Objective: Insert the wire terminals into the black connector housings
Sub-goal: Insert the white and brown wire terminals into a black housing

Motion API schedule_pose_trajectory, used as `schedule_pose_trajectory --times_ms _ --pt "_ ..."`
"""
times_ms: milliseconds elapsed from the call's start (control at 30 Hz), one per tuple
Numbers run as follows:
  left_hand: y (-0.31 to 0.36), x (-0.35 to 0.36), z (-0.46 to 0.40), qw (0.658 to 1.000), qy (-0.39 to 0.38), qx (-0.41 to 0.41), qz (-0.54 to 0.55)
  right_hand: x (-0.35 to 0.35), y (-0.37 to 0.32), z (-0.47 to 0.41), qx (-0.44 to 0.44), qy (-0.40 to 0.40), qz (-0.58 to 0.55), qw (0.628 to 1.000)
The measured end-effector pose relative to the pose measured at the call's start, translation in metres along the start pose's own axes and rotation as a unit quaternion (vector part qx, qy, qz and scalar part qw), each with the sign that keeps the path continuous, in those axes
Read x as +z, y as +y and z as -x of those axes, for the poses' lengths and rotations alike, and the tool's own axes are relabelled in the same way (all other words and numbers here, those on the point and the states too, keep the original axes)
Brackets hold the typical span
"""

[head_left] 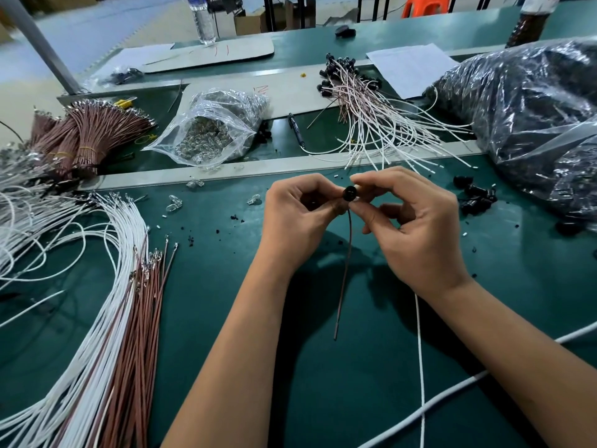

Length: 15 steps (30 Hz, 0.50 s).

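Connector housing: sitting black and round between both hands, raised above the green worktop.
Brown wire: hanging down from the housing, free end dangling above the worktop.
Left hand: curling fingers, pinching at the housing's left side.
Right hand: pinching the housing between thumb and forefinger, remaining fingers curling.
Clear bag: lying open beyond the hands, holding small clear parts.
Large plastic bag: bulging at far right, holding black parts.
Loose wires: fanning white and brown at left.
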State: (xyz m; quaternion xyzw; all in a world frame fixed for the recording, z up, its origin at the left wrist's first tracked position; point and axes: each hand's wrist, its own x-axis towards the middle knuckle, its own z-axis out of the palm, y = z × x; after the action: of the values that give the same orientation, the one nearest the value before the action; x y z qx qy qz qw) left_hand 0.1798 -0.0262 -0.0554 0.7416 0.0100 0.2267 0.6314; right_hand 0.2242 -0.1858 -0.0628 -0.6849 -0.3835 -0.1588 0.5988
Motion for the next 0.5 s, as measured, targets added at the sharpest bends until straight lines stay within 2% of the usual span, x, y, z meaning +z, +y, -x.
schedule_pose_trajectory --times_ms 267,500 --pt "0.0026 -0.0001 0.0016 1.000 -0.020 0.015 -0.014 -0.0001 -0.0016 -0.0025 -0.015 -0.002 0.039 0.999" --pt "0.0021 0.0037 0.0024 1.000 -0.020 -0.005 -0.020 -0.0030 -0.0002 -0.0049 -0.027 0.009 0.053 0.998"
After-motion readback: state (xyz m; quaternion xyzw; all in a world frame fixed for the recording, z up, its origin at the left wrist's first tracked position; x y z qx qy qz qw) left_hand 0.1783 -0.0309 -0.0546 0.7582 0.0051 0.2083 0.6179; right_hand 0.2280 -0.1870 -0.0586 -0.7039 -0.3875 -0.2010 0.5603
